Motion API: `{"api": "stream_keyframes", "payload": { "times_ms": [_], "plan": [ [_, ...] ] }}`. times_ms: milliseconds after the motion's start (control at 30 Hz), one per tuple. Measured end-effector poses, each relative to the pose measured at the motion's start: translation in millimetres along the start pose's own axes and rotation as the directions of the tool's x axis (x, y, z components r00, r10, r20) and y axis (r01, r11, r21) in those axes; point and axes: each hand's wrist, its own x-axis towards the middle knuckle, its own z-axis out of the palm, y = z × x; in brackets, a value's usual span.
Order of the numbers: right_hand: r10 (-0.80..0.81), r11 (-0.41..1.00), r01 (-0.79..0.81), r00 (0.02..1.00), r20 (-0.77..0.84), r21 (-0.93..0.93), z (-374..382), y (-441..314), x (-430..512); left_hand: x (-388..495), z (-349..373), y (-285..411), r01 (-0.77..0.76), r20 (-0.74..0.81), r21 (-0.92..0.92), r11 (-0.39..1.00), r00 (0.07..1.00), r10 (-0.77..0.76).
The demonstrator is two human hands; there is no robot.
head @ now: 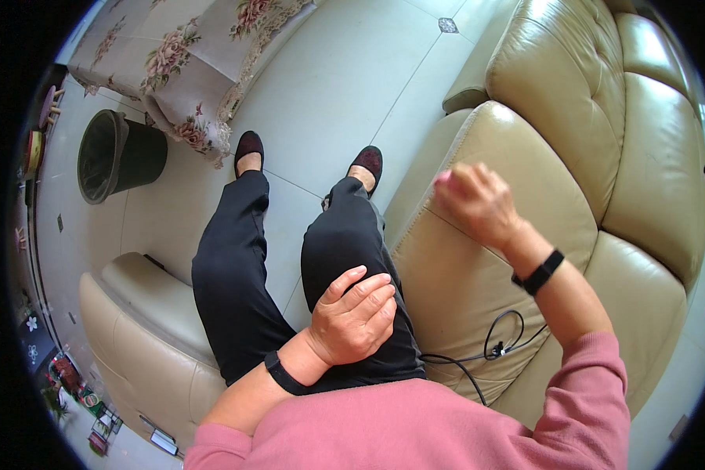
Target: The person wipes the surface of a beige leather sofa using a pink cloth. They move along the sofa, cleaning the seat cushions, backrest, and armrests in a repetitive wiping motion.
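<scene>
My left hand (pixel 354 316) rests on the thigh of my black trousers (pixel 346 247), palm down, its fingers slightly spread and nothing seen in it. Over the beige leather sofa seat (pixel 511 158), my right hand (pixel 479 202) is raised and blurred. Its fingers are curled around a small pink object (pixel 449 183), which is mostly hidden and whose kind I cannot tell. Each wrist wears a black band. On the sofa to the right of my thigh lies a looped black cable (pixel 463 359).
A dark waste bin (pixel 144 154) with a liner lies at the left beside a flower-patterned tablecloth (pixel 170 76) with a lace edge. Beige leather seating (pixel 147 346) stands at the lower left. My feet in dark shoes rest on the tiled floor (pixel 329 88).
</scene>
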Motion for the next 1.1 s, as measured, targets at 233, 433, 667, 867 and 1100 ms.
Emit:
{"api": "stream_keyframes", "payload": {
  "times_ms": [233,433,667,867,1100],
  "plan": [
    [0.532,0.831,-0.464,0.824,0.197,-0.306,48,87,66,-1,2,1,0.012,0.017,-0.014,1.000,1.000,-0.011],
    [0.335,0.931,-0.276,0.908,0.253,-0.240,22,-21,23,1,1,-1,0.007,0.019,-0.020,1.000,1.000,-0.006],
    [0.084,0.940,-0.181,0.944,0.319,0.290,-15,-153,-43,-2,-4,-4,-0.001,0.036,-0.008,1.000,0.999,0.002],
    [0.437,0.897,-0.393,0.858,0.269,-0.202,22,22,39,-6,-6,-3,0.017,0.013,0.001,1.000,1.000,-0.017],
    [0.515,0.855,-0.457,0.803,0.300,-0.245,25,9,33,-5,-5,-4,0.021,0.001,0.001,1.000,1.000,-0.021]
  ]
}}
